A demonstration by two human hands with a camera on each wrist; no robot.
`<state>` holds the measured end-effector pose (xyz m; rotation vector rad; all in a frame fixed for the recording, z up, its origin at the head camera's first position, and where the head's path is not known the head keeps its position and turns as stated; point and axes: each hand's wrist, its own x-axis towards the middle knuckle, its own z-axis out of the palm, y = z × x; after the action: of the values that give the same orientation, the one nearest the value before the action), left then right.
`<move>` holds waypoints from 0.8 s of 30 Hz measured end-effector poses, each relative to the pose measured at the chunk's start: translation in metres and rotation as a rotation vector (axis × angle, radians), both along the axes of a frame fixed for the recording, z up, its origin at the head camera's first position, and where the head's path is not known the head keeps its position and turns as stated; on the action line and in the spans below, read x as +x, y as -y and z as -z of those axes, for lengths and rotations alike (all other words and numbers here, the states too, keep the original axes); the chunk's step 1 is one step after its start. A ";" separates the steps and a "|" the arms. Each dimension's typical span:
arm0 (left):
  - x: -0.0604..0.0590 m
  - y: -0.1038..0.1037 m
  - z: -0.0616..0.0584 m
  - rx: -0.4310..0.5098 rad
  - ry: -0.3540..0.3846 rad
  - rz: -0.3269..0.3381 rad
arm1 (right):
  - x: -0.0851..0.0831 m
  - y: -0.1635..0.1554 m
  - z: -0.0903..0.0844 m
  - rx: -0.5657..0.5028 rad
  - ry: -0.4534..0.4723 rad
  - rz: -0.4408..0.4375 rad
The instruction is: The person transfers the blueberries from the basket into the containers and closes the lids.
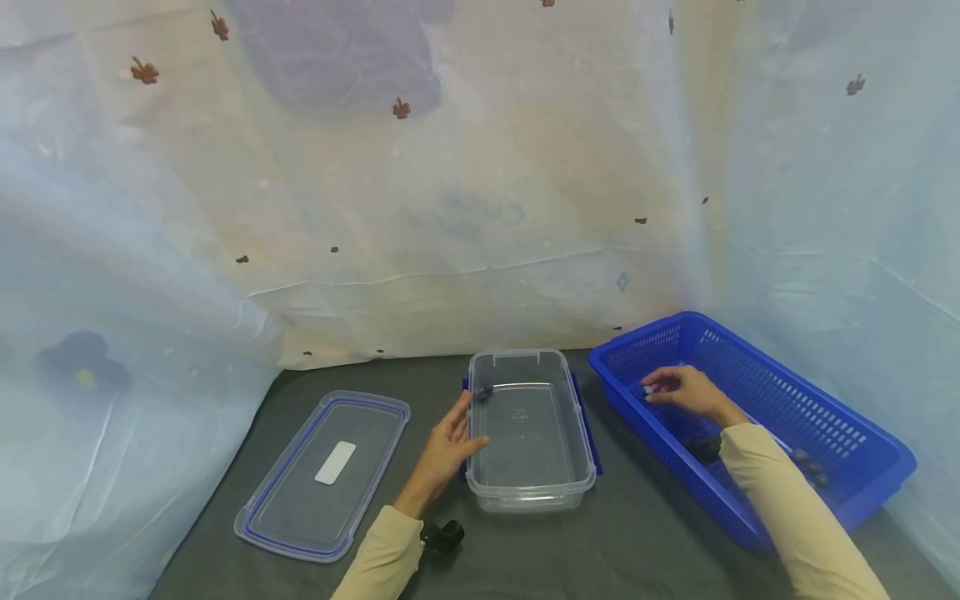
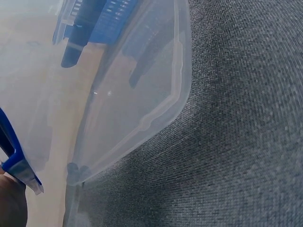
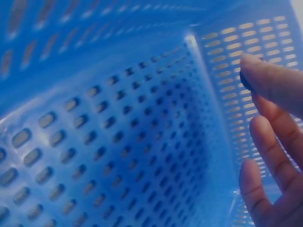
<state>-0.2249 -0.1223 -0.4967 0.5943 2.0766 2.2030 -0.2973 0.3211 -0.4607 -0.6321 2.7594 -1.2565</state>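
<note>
A clear plastic container (image 1: pixel 525 450) with blue side latches stands in the middle, a few small dark round things (image 1: pixel 485 393) inside near its far left corner. My left hand (image 1: pixel 442 454) rests against its left side, fingers extended along the wall and thumb over the rim. In the left wrist view, a fingertip (image 2: pixel 10 201) shows beside a blue latch (image 2: pixel 16 161). Over the far left part of the blue basket (image 1: pixel 750 375), my right hand (image 1: pixel 690 393) pinches a small dark blue round thing (image 3: pixel 245 81) between thumb and finger.
A clear lid (image 1: pixel 300 500) with a blue seal and white label lies left of the container. More small dark round things (image 1: pixel 810 467) are in the basket's near right part. Patterned sheeting (image 1: pixel 480 167) hangs behind and beside the dark cloth-covered table (image 1: pixel 600 550).
</note>
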 end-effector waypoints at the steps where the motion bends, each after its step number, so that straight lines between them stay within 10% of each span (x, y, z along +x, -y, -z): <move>1: 0.000 0.000 0.000 -0.001 -0.001 0.000 | 0.001 0.000 -0.003 0.011 -0.010 0.017; 24: 0.000 -0.001 -0.001 0.015 0.000 0.001 | 0.022 0.012 -0.060 -0.004 -0.110 0.259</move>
<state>-0.2253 -0.1217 -0.4961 0.5965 2.0610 2.2204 -0.2754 0.3095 -0.4008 -0.3618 3.0086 -1.3087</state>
